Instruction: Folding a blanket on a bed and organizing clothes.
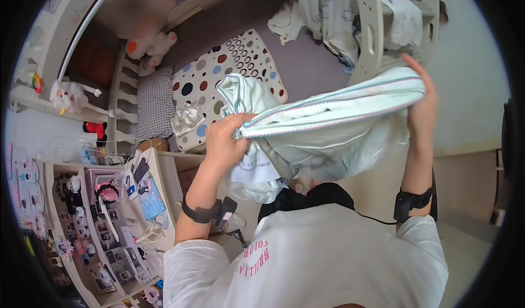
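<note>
The pale green cloth (342, 147) hangs in the air between two hands, near the close edge of the bed (309, 67). The left hand (223, 143) has its grip pinching the trimmed border; the right hand (424, 111) touches the opposite end, its grip partly hidden, so I cannot tell if it pinches. A checked pillow (155, 103) lies along the bed's left edge.

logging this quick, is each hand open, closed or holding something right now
Left hand: closed, holding the pale green cloth.
Right hand: against the cloth's far end, fingers partly hidden; open or closed cannot be told.
</note>
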Action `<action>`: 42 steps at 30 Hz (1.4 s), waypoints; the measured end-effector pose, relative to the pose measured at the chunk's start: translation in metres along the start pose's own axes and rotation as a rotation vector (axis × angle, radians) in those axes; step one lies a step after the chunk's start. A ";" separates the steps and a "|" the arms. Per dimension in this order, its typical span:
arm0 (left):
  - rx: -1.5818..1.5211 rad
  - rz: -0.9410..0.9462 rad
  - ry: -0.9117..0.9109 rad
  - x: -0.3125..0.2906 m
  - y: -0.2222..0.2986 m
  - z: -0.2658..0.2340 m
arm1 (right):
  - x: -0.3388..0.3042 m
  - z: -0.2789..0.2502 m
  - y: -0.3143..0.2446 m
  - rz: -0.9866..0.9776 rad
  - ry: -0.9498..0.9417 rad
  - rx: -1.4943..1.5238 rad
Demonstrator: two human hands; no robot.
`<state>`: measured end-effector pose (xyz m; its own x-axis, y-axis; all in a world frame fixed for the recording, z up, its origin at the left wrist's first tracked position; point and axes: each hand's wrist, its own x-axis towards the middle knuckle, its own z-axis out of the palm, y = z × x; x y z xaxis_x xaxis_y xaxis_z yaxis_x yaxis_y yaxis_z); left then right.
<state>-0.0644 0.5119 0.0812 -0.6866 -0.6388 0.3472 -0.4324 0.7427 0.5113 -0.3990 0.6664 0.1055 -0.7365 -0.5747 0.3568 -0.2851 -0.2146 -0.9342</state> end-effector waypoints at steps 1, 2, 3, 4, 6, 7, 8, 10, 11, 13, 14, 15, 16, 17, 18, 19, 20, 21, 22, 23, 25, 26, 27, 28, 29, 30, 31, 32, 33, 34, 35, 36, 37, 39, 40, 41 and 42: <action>-0.014 -0.012 0.037 0.007 -0.014 -0.002 | 0.009 0.022 0.008 0.063 -0.053 0.002; 0.026 -0.077 0.058 0.018 -0.029 -0.004 | 0.020 0.045 0.011 0.107 -0.048 0.004; 0.059 -0.111 0.072 0.036 -0.042 -0.010 | 0.036 0.074 0.008 0.213 -0.034 -0.021; 0.114 -0.313 0.032 0.058 -0.052 -0.020 | 0.055 0.102 -0.004 0.235 -0.037 0.029; 0.344 -0.283 0.194 0.116 -0.062 -0.063 | 0.094 0.151 -0.040 -0.031 -0.006 0.187; 0.282 -0.188 0.374 0.144 -0.061 -0.094 | 0.120 0.172 -0.064 -0.362 0.056 0.186; 0.378 0.002 0.560 0.170 -0.058 -0.134 | 0.145 0.186 -0.091 -0.556 0.149 0.639; 0.584 0.648 0.991 0.201 -0.045 -0.216 | 0.166 0.192 -0.129 -0.989 0.513 -0.439; 0.674 0.727 1.165 0.198 -0.040 -0.243 | 0.169 0.200 -0.137 -1.069 0.539 -0.305; 0.710 1.117 1.121 0.188 -0.040 -0.276 | 0.172 0.205 -0.142 -1.187 0.579 -0.063; 0.757 1.005 1.100 0.190 -0.044 -0.278 | 0.170 0.207 -0.139 -1.249 0.600 0.058; 0.726 0.971 1.154 0.188 -0.052 -0.276 | 0.170 0.211 -0.135 -1.275 0.636 0.129; 0.739 0.958 1.108 0.187 -0.064 -0.270 | 0.169 0.215 -0.128 -1.218 0.583 0.073; 0.295 0.916 1.089 0.192 -0.077 -0.255 | 0.170 0.218 -0.119 -1.260 0.565 0.064; -0.122 0.749 1.062 0.196 -0.092 -0.243 | 0.170 0.223 -0.108 -1.165 0.488 0.063; 0.027 0.798 0.909 0.198 -0.106 -0.238 | 0.172 0.226 -0.098 -1.073 0.408 0.064; 0.191 0.750 0.762 0.198 -0.123 -0.234 | 0.173 0.227 -0.085 -0.965 0.413 0.023; 0.030 0.642 0.683 0.204 -0.138 -0.216 | 0.173 0.227 -0.067 -0.860 0.430 -0.010; 0.626 0.916 0.639 0.207 -0.156 -0.208 | 0.171 0.229 -0.042 -0.830 0.324 -0.198; 0.729 0.848 0.554 0.205 -0.172 -0.190 | 0.166 0.230 -0.011 -0.797 0.231 -0.384; 0.578 0.737 0.163 0.202 -0.212 -0.142 | 0.153 0.231 0.061 -0.544 0.117 -0.473; 0.436 0.586 0.050 0.194 -0.235 -0.117 | 0.151 0.229 0.097 -0.473 0.112 -0.517; 0.300 0.442 -0.085 0.178 -0.258 -0.092 | 0.147 0.225 0.131 -0.365 0.124 -0.535; 0.168 0.180 0.047 0.159 -0.283 -0.074 | 0.144 0.218 0.160 -0.280 0.141 -0.569; 0.018 -0.023 0.135 0.138 -0.310 -0.062 | 0.145 0.212 0.184 -0.113 0.209 -0.578; 0.000 -0.273 0.349 0.114 -0.337 -0.055 | 0.147 0.204 0.203 -0.164 0.160 -0.580; -0.054 -0.494 0.530 0.088 -0.360 -0.053 | 0.149 0.197 0.219 -0.174 0.169 -0.616; -0.038 -0.706 0.636 0.060 -0.380 -0.053 | 0.148 0.194 0.231 -0.210 0.177 -0.621; -0.007 -0.775 0.587 0.034 -0.393 -0.050 | 0.146 0.191 0.243 -0.179 0.173 -0.651; 0.038 -0.938 0.545 0.013 -0.403 -0.047 | 0.144 0.191 0.253 -0.161 0.063 -0.746; 0.060 -0.875 0.527 -0.004 -0.407 -0.040 | 0.142 0.192 0.262 -0.136 -0.011 -0.829; 0.085 -0.972 0.435 -0.013 -0.410 -0.035 | 0.138 0.198 0.272 0.031 -0.037 -0.910; 0.099 -0.908 0.487 -0.017 -0.411 -0.030 | 0.138 0.207 0.283 -0.043 -0.082 -0.888; 0.130 -0.961 0.341 -0.013 -0.403 -0.015 | 0.131 0.225 0.301 0.301 0.136 -0.412; 0.121 -0.982 0.342 -0.004 -0.400 -0.009 | 0.129 0.235 0.308 0.439 0.166 -0.495; 0.127 -0.962 0.322 0.005 -0.398 -0.005 | 0.129 0.245 0.315 0.447 0.168 -0.524; 0.118 -0.902 0.308 0.016 -0.397 -0.002 | 0.129 0.253 0.320 0.457 0.083 -0.545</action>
<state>0.0975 0.2068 -0.1146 0.1103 -0.9920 0.0616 -0.7907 -0.0500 0.6102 -0.4302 0.3230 -0.1491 -0.8933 -0.4467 -0.0504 -0.1867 0.4706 -0.8624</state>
